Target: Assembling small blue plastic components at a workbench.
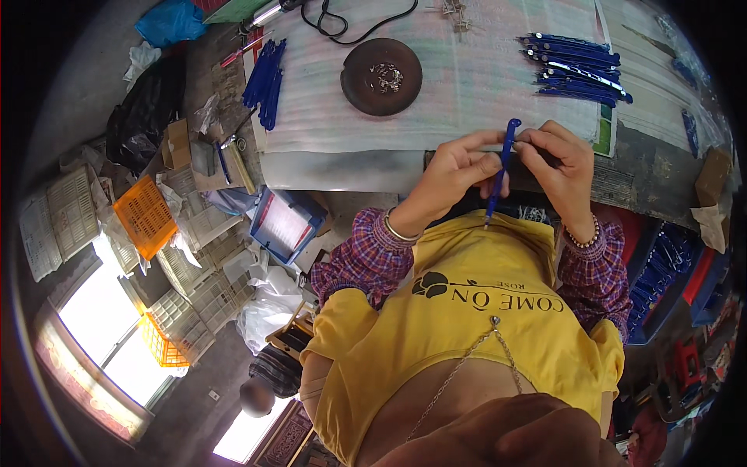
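Observation:
My left hand (463, 171) is closed on a slim blue plastic piece (502, 171), pinching it between thumb and fingers. It stands nearly upright in the picture, its rounded end at the table's front edge and its thin end over the yellow apron. Close to that rounded end, the thumb and fingers of my right hand (560, 159) are pressed together; what they pinch is too small to name. Beyond both hands, a dark round dish (358, 86) holds a heap of small shiny metal bits (387, 78).
Similar blue pieces lie in a pile (576, 70) at the far right and a bundle (266, 84) at the left. A tool with a black cord (334, 27) lies at the back. Left of the table are a blue box (286, 226) and an orange crate (145, 215); blue bins (661, 272) stand right.

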The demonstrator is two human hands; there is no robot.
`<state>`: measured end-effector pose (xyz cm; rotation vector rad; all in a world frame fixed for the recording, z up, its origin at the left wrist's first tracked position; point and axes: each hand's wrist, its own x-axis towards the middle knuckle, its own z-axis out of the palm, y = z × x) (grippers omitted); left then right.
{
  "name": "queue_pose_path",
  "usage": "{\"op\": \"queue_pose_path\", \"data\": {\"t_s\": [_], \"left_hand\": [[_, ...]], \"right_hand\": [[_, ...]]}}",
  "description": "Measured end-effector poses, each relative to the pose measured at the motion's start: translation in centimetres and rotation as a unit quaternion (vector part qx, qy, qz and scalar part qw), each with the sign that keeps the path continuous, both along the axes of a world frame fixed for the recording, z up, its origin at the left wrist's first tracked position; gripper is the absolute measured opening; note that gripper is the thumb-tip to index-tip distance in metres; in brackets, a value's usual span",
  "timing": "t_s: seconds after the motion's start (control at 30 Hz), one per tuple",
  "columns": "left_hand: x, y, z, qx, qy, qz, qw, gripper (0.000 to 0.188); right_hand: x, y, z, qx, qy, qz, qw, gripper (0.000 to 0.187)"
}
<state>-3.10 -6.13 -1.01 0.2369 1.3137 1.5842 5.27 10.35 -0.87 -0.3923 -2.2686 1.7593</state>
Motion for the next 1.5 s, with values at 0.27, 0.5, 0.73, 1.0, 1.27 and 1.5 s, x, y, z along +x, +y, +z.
{"op": "queue_pose_path", "data": {"t_s": [0.27,0.5,0.73,1.0,1.27,1.5], "left_hand": [[-1.1,-1.4,1.5,0.085,-0.232,-0.135,0.960,0.034],[-2.9,-0.8,4.2,0.096,-0.017,-0.156,0.983,0.032],[-3.5,0.6,3.4,0.024,0.099,-0.123,0.987,0.027],[-2.0,0.0,3.1,0.005,0.287,-0.282,0.916,0.027],[-4.2,1.7,4.7,0.111,0.200,-0.221,0.948,0.026],[-3.4,1.8,2.1,-0.023,0.240,-0.167,0.956,0.025]], "right_hand": [[0.4,-0.2,1.1,0.082,0.060,0.013,0.995,0.011],[1.5,-0.4,1.6,0.042,0.079,0.051,0.995,0.012],[2.0,-0.1,2.7,-0.114,0.054,0.060,0.990,0.011],[1.5,0.5,2.4,0.057,0.096,-0.010,0.994,0.010],[1.8,0.5,2.0,0.130,0.121,0.042,0.983,0.014],[2.0,1.0,2.8,0.006,0.074,0.005,0.997,0.011]]}}
